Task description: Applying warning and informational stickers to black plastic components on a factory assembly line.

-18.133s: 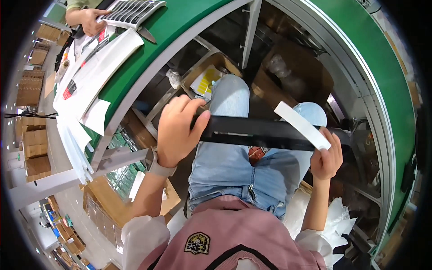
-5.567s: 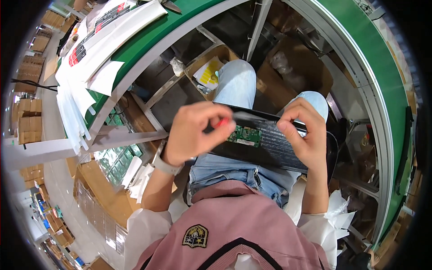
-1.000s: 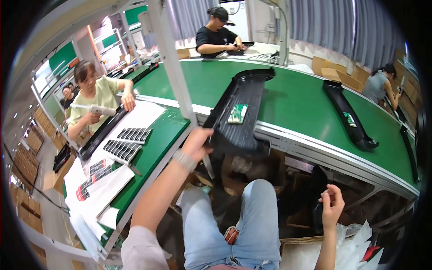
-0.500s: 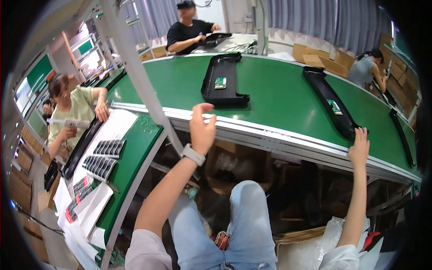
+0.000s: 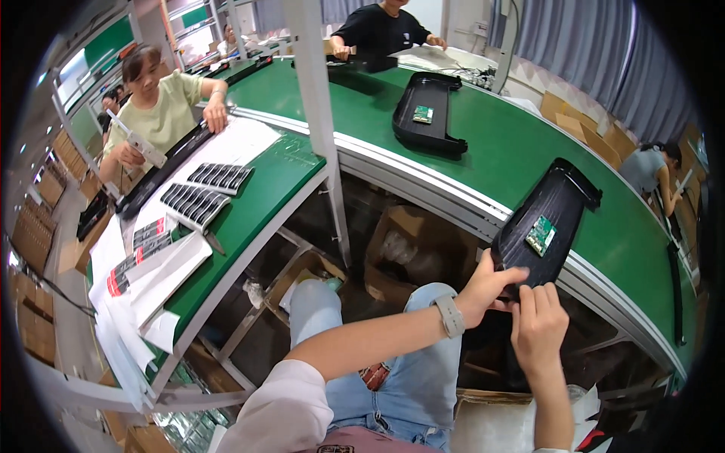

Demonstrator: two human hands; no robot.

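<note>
A long black plastic housing [image 5: 550, 202] juts over the near edge of the green conveyor belt, tilted toward me. Inside it lies a small green circuit board [image 5: 541, 235]. My left hand [image 5: 483, 291], with a watch on its wrist, grips the housing's near end, thumb on top. Close beside it, my right hand [image 5: 540, 325] has its fingers closed on the same end. Part of that near end is hidden behind my fingers. Farther along the belt, a second black housing [image 5: 423, 140] carries another green circuit board [image 5: 423, 114].
A metal post [image 5: 308, 75] rises left of the belt. At the left bench [image 5: 283, 170], a co-worker [image 5: 158, 106] holds a white handheld tool over a black part. Another person [image 5: 381, 34] handles a black housing across the belt. A cardboard box [image 5: 389, 279] stands below.
My left hand has moved right to join my right hand on the housing. The housing's near end has swung toward me, off the belt's edge. Across the belt, the person's housing has moved onto it.
</note>
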